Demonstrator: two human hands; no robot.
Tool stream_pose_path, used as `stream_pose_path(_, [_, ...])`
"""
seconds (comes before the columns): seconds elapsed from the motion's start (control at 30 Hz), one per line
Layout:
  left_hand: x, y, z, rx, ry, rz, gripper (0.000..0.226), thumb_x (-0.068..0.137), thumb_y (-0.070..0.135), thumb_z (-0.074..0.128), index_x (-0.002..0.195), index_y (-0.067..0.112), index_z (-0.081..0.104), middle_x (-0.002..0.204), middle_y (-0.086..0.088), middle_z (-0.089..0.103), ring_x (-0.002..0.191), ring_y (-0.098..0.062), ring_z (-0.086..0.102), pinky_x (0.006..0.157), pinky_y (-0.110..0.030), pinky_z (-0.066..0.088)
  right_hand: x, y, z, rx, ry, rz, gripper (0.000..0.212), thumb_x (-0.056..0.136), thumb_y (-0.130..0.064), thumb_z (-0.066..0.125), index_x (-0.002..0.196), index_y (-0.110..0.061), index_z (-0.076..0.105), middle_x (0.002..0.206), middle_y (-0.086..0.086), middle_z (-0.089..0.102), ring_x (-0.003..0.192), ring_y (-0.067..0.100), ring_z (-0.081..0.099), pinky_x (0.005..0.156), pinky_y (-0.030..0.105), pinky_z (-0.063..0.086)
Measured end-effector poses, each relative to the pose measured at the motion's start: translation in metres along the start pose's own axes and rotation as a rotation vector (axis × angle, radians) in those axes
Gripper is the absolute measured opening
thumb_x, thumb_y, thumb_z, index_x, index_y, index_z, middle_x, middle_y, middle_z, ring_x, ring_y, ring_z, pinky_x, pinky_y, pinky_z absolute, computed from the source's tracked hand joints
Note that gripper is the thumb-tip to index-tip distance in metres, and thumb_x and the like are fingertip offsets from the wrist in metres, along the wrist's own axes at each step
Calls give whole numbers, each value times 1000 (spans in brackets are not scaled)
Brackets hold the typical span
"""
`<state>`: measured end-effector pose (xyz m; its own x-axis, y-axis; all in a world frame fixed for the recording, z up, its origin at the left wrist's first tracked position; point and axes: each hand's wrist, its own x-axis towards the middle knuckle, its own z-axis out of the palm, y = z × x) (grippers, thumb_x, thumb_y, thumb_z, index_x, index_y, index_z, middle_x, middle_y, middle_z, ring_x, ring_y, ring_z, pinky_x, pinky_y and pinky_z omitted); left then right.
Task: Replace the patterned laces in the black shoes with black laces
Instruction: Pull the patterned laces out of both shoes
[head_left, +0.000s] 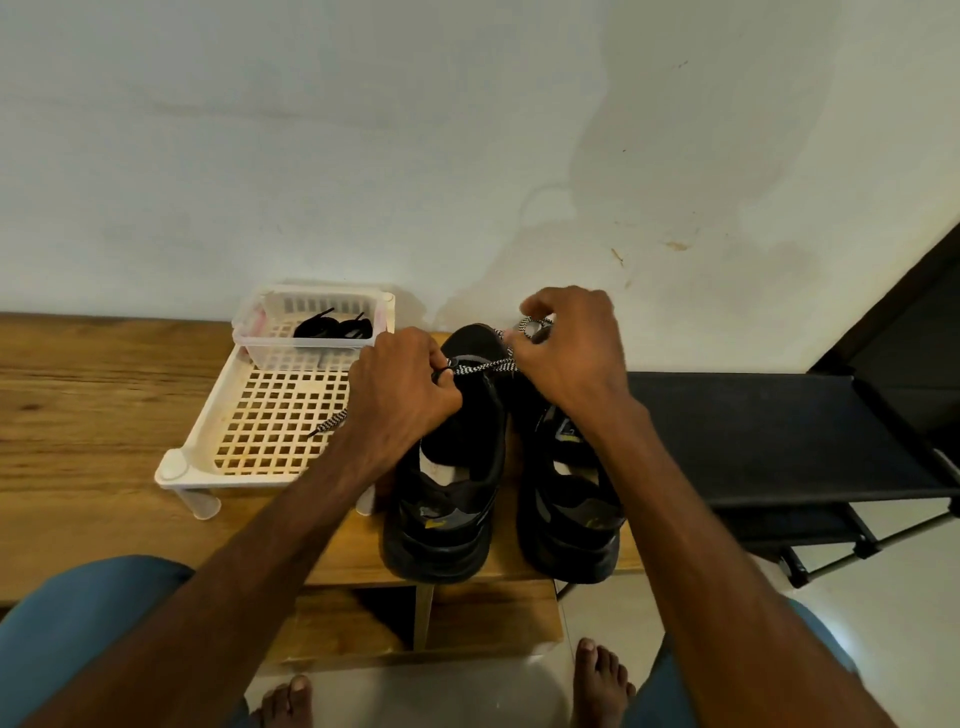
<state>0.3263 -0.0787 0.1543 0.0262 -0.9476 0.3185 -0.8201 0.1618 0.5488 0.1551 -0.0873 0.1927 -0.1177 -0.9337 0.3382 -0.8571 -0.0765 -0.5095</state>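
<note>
Two black shoes stand side by side on the wooden bench, heels towards me: the left shoe (452, 493) and the right shoe (571, 509). A black-and-white patterned lace (480, 368) stretches across the left shoe's toe end between my hands. My left hand (400, 395) pinches one part of it, and a loose end (327, 423) trails over the white tray. My right hand (566, 348) grips the other part, with a loop showing at its fingertips. The black laces (335, 327) lie in a small clear basket (254, 332).
A white perforated tray (208, 441) on short legs stands on the wooden bench (93, 415), left of the shoes, with the basket at its far end. A black fabric rack (779, 436) stands to the right. A white wall rises close behind. My knees and bare feet are below.
</note>
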Motion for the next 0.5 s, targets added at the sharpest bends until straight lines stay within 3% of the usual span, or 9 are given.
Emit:
stream_pose_path(0.17, [2, -2, -1, -40, -14, -27, 14, 75, 25, 71, 86, 20, 79, 73, 2, 72, 73, -21, 68, 71, -37, 59, -2, -34, 31, -204, -296, -121, 26, 81, -19, 76, 107, -18, 75, 104, 9, 71, 103, 28, 66, 84, 41, 60])
stream_pose_path(0.3, [5, -4, -2, -67, -25, -49, 11, 75, 20, 72, 82, 20, 80, 66, 6, 69, 69, -16, 67, 72, -33, 58, 8, -39, 40, -223, -314, -80, 27, 83, -11, 73, 110, -12, 72, 110, 12, 69, 103, 31, 66, 85, 44, 60])
stream_pose_path(0.5, [3, -3, 1, -66, -5, -78, 6, 77, 25, 72, 80, 23, 76, 66, 9, 67, 71, -17, 68, 70, -34, 58, 9, -36, 37, -189, -289, -90, 19, 82, -14, 68, 99, -13, 76, 99, 9, 73, 93, 29, 69, 80, 41, 61])
